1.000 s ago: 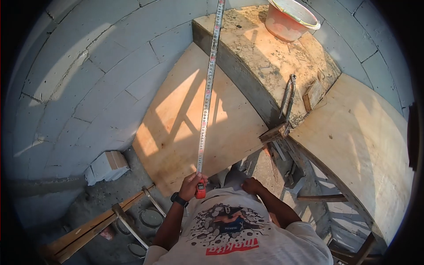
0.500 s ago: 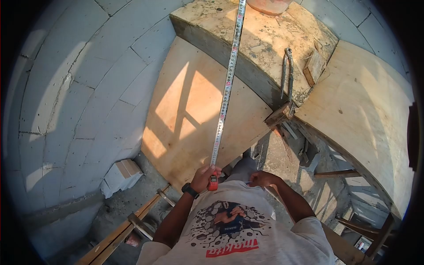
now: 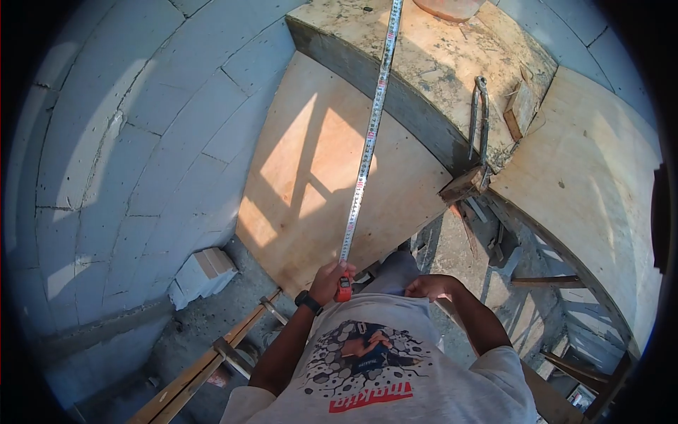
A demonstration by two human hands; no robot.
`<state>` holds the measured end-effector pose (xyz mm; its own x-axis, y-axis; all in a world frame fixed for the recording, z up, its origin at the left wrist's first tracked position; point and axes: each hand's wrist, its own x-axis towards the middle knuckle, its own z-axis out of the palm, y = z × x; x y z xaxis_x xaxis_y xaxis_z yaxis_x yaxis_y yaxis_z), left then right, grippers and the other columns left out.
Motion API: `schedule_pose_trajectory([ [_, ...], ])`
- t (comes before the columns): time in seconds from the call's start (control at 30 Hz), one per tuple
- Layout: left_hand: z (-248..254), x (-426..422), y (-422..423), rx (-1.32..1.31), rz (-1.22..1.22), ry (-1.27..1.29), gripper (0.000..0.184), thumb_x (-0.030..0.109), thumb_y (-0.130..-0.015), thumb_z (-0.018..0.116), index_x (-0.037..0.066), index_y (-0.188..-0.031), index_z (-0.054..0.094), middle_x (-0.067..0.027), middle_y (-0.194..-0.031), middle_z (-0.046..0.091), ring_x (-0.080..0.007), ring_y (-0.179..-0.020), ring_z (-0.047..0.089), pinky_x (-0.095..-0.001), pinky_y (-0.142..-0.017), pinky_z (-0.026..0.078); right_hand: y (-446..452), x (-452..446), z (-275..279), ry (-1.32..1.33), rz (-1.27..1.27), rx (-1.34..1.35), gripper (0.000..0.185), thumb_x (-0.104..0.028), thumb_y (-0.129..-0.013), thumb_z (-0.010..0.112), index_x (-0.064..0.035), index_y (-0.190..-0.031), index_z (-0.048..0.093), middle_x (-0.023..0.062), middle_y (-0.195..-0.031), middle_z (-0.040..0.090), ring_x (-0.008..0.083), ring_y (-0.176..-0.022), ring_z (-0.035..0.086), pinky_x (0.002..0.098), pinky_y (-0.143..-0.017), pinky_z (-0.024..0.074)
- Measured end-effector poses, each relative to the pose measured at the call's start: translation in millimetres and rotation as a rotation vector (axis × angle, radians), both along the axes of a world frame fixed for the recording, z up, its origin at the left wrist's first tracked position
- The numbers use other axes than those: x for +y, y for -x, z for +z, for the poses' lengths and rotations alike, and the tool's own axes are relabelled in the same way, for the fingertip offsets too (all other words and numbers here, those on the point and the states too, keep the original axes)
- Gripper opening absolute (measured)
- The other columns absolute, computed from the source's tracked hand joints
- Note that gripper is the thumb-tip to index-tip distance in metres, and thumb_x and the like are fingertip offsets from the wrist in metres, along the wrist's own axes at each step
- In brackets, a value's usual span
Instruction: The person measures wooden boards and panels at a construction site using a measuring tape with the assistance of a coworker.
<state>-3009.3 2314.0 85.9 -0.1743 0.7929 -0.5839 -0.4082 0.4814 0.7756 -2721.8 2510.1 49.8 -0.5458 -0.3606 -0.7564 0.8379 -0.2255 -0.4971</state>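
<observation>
The left hand [image 3: 325, 285], near six o'clock, is wrapped round the red case of the tape [image 3: 344, 290], its fingers folded against the top where the blade [image 3: 364, 161] comes out. That blade runs up toward twelve, tipping to one, passes in front of the board [image 3: 300, 169] and the ledge [image 3: 424, 53], and leaves the view at the top; its far end is out of sight. A second ago it stood more upright and crossed the ledge's front edge closer to the left corner; now it crosses further along, much as it did half a second ago. The right hand [image 3: 428, 285], toward four o'clock, has its fingers curled in by the shirt [image 3: 367, 311] hem; whether it has hold of anything I cannot tell. It was nearer the tape a second ago and has since moved out to the right. The view has shifted as well: the bucket [image 3: 452, 7] at one o'clock, nearly whole before, shows only its base. The pincers [image 3: 484, 127] lie on the ledge at two, just beside a wood piece [image 3: 521, 109], in the same place on it as earlier. White blocks [image 3: 203, 278] sit on the floor at eight, near the wall.
</observation>
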Motion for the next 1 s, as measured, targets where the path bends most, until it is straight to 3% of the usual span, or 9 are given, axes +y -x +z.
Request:
schedule_pose_trajectory([
  [0.07, 1.9, -5.7, 1.1, 0.000, 0.029, 0.003, 0.048, 0.042, -0.104, 0.046, -0.003, -0.107, 0.063, -0.0075, -0.095, 0.065, -0.0125, -0.084, 0.062, -0.0275, -0.079, 0.051, -4.4, 7.2, -11.9, 0.170, 0.075, 0.072, 0.037, -0.032, -0.090, 0.070, -0.0019, -0.112, 0.069, 0.0008, -0.089, 0.069, 0.0080, -0.072, 0.061, 0.0263, -0.060, 0.0494],
  [0.2, 6.0, -10.0, 8.7, -0.029, 0.015, 0.046, 0.048, 0.042, -0.104, 0.046, -0.003, -0.106, 0.064, -0.0081, -0.095, 0.066, -0.0130, -0.084, 0.063, -0.0273, -0.079, 0.051, 14.3, -16.0, -16.9, 0.543, -0.706, 0.128, 0.034, -0.014, -0.086, 0.074, -0.0007, -0.117, 0.066, 0.0098, -0.112, 0.071, 0.0185, -0.098, 0.068, 0.0347, -0.090, 0.0543],
  [0.33, 9.0, -17.6, 6.4, -0.069, -0.049, 0.053, 0.044, 0.038, -0.105, 0.047, -0.002, -0.106, 0.065, -0.0077, -0.091, 0.067, -0.0125, -0.080, 0.063, -0.0271, -0.076, 0.052, 79.0, -39.5, 2.2, 0.962, -1.018, 0.209, 0.080, -0.073, -0.094, 0.034, -0.0068, -0.135, 0.056, 0.0130, -0.122, 0.066, 0.0254, -0.103, 0.064, 0.0396, -0.089, 0.0509],
  [0.37, 11.0, -18.9, 3.3, -0.076, -0.071, 0.054, 0.042, 0.037, -0.105, 0.047, -0.001, -0.106, 0.065, -0.0076, -0.089, 0.067, -0.0122, -0.078, 0.063, -0.0270, -0.074, 0.052, 89.0, -39.7, 1.6, 0.770, -1.083, 0.145, 0.076, -0.070, -0.095, 0.038, -0.0069, -0.134, 0.056, 0.0106, -0.122, 0.066, 0.0227, -0.099, 0.064, 0.0365, -0.082, 0.0502],
  [0.47, 12.0, -17.0, -9.9, -0.123, -0.061, 0.053, 0.043, 0.037, -0.105, 0.047, -0.002, -0.105, 0.065, -0.0077, -0.088, 0.067, -0.0121, -0.078, 0.063, -0.0265, -0.075, 0.051, 124.8, -27.5, 30.4, 0.604, -0.893, 0.164, 0.070, -0.066, -0.097, 0.040, -0.0073, -0.131, 0.057, 0.0094, -0.117, 0.066, 0.0214, -0.098, 0.064, 0.0354, -0.081, 0.0499],
  [0.63, 9.5, -20.3, -18.8, -0.096, -0.018, 0.094, 0.047, 0.040, -0.105, 0.046, -0.003, -0.105, 0.065, -0.0079, -0.089, 0.067, -0.0127, -0.082, 0.063, -0.0266, -0.078, 0.050, 87.7, -2.5, -5.6, -0.348, -0.373, 0.097, 0.038, -0.040, -0.099, 0.055, -0.0055, -0.111, 0.065, 0.0034, -0.095, 0.067, 0.0159, -0.082, 0.064, 0.0356, -0.071, 0.0523],
  [0.83, -5.4, -37.7, -27.8, -0.043, 0.096, 0.096, 0.043, 0.038, -0.105, 0.047, -0.001, -0.105, 0.065, -0.0065, -0.088, 0.066, -0.0118, -0.079, 0.063, -0.0265, -0.077, 0.051, 50.2, 35.5, 34.7, -0.570, 0.388, 0.256, 0.054, -0.050, -0.085, 0.071, 0.0011, -0.103, 0.071, 0.0141, -0.089, 0.070, 0.0231, -0.084, 0.064, 0.0353, -0.077, 0.0504],
  [0.93, -2.5, -36.9, -37.4, -0.024, 0.147, 0.110, 0.041, 0.037, -0.105, 0.048, -0.001, -0.106, 0.066, -0.0063, -0.089, 0.067, -0.0120, -0.080, 0.064, -0.0273, -0.078, 0.052, 49.7, 65.6, 29.7, -0.318, 0.374, 0.194, 0.048, -0.046, -0.087, 0.072, -0.0002, -0.100, 0.071, 0.0119, -0.096, 0.070, 0.0211, -0.088, 0.066, 0.0336, -0.081, 0.0508],
  [1.0, 3.8, -32.9, -47.8, -0.023, 0.169, 0.100, 0.040, 0.035, -0.105, 0.049, -0.001, -0.106, 0.066, -0.0064, -0.091, 0.068, -0.0122, -0.082, 0.064, -0.0278, -0.079, 0.053, 41.9, 83.6, 23.2, 0.114, -0.070, 0.062, 0.036, -0.034, -0.093, 0.068, -0.0028, -0.112, 0.067, 0.0074, -0.106, 0.069, 0.0177, -0.092, 0.066, 0.0338, -0.084, 0.0510],
])
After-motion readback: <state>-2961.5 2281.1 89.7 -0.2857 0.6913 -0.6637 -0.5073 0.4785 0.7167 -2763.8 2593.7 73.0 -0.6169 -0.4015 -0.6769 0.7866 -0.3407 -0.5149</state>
